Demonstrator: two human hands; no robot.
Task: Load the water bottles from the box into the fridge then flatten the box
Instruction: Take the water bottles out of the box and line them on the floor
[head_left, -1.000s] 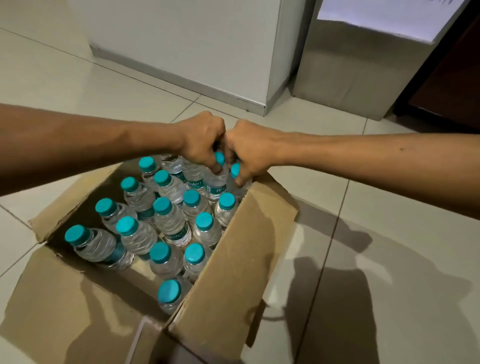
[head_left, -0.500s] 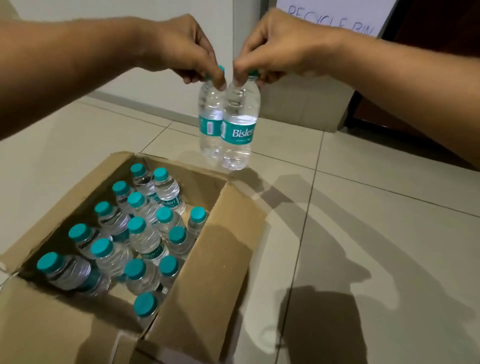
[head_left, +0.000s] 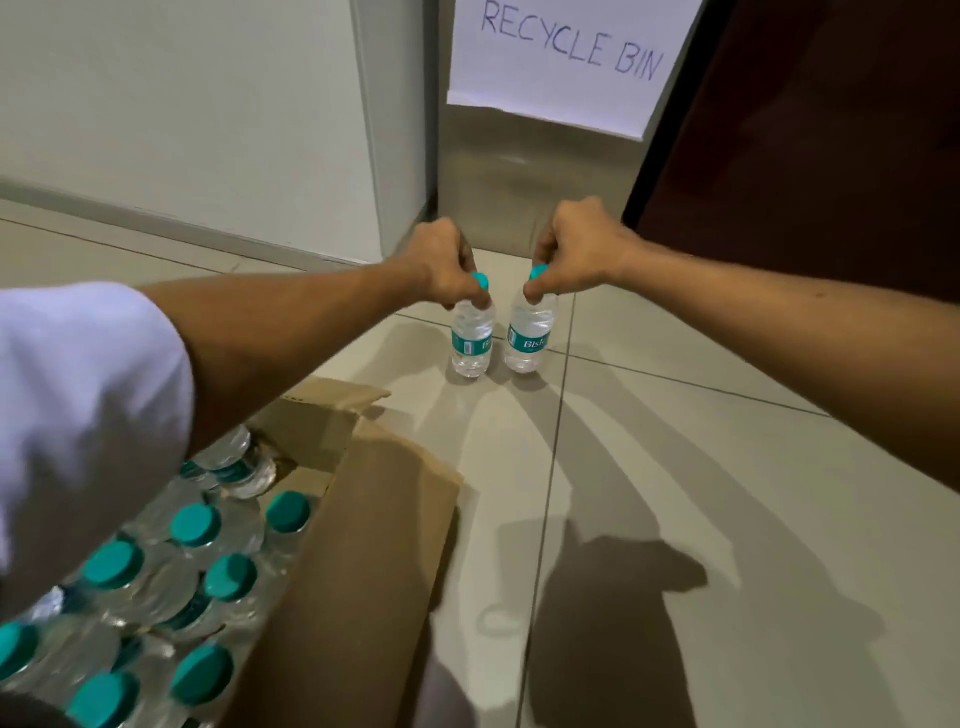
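Note:
Two small clear water bottles with teal caps and teal labels stand upright on the tiled floor ahead of me. My left hand (head_left: 441, 265) pinches the neck of the left bottle (head_left: 471, 338). My right hand (head_left: 576, 249) pinches the neck of the right bottle (head_left: 531, 335). The bottles stand a few centimetres apart. At the lower left, the open cardboard box (head_left: 363, 519) holds several more teal-capped bottles (head_left: 197, 525); my white sleeve hides part of them.
A steel bin (head_left: 519, 171) with a paper sign reading "RECYCLE BIN" (head_left: 566, 57) stands just behind the bottles. A white cabinet or wall (head_left: 208, 114) is at the left, a dark brown panel (head_left: 805, 130) at the right. Pale floor tiles (head_left: 727, 519) spread to the right.
Both hands have carried the two bottles from above the box forward and down; the bottles now stand on the floor in front of the bin, slightly apart.

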